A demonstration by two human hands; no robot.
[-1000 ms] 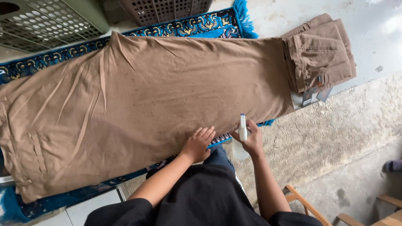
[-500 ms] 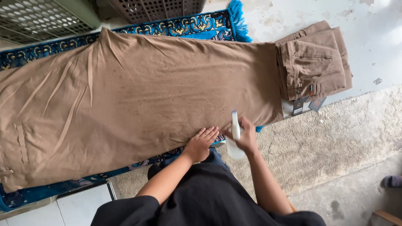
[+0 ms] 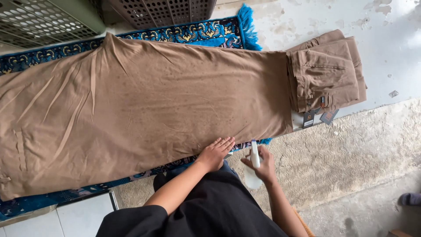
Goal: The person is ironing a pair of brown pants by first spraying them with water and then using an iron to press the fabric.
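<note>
One large brown cloth [image 3: 144, 109] lies spread flat over the blue patterned rug [image 3: 193, 33], speckled with damp spots; the left hand [image 3: 215, 152], fingers released and flat, presses its near edge, while the right hand [image 3: 263, 164] grips a white spray bottle [image 3: 253, 169] just beside that edge. For even wetting, keep the cloth taut and the nozzle aimed at dry areas. Folded brown trousers [image 3: 326, 72] abut the right end and perforated crates [image 3: 162, 11] crowd the far side.
</note>
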